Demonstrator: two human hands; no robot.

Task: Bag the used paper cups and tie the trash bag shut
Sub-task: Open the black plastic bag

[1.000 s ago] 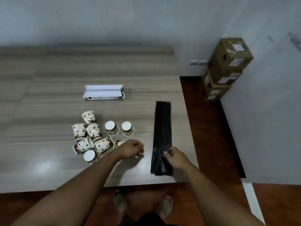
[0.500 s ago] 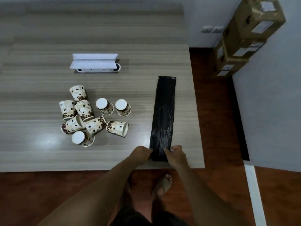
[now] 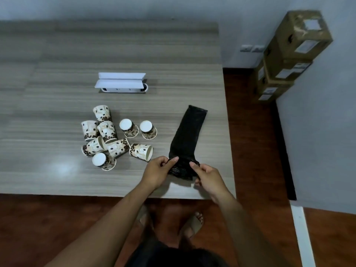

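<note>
Since a moment ago the near end of the black trash bag (image 3: pixel 187 135) has come up off the table (image 3: pixel 48 105) and bunched between my hands; before, it lay flat in a long folded strip with my fingers only at its near edge. Now my left hand (image 3: pixel 157 173) pinches the bag's left side between thumb and forefinger, and my right hand (image 3: pixel 207 177) pinches the right side the same way, both closed on the plastic. The crumpled near end hangs between them just above the table's front edge. The rest of the bag slants away from me toward the right rear, its far end still flat on the wood.

The paper cups (image 3: pixel 113 135), printed with coffee beans, sit in a loose cluster to the left of the bag, none of them in it yet. Three stand upside down with their white bases up; the others lie on their sides, some touching. The nearest one, a tipped cup (image 3: pixel 141 151), lies just beside my left hand, its mouth toward the bag.

Farther back on the table is a white socket box (image 3: pixel 122 83) with its lid raised. Cardboard boxes (image 3: pixel 289 54) are stacked by the wall at right.
</note>
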